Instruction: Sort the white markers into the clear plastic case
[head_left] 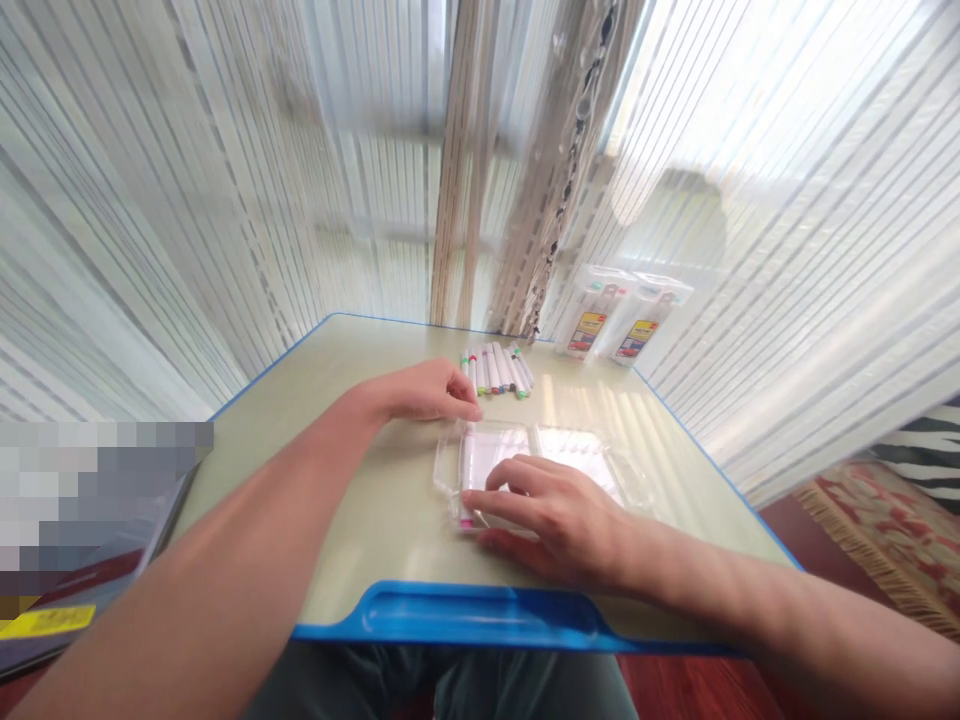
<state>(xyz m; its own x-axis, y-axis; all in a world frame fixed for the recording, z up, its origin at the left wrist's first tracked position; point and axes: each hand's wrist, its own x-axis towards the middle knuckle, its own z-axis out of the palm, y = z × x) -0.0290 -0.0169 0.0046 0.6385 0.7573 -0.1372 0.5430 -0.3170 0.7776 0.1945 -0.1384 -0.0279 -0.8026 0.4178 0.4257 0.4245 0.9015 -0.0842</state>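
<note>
A clear plastic case (pixel 499 443) lies opened out on the table in front of me. A white marker with a pink end (pixel 468 470) lies lengthwise along the left side of the case. My right hand (pixel 559 510) rests over the case, fingers apart, its index fingertip touching the marker's near part. My left hand (pixel 429 390) is at the case's far left corner, fingers curled in, with the thumb tip close to the marker's far end; nothing shows in it. Just beyond, several white markers with coloured ends (pixel 496 370) lie side by side.
The pale tabletop (pixel 360 540) has a blue rim with a blue tray groove (pixel 480 612) at the near edge. Two clear packs with yellow labels (pixel 589 325) stand at the back right. Striped curtains (pixel 360 200) hang behind the table. A patterned fringed cloth (pixel 877 520) is on the right.
</note>
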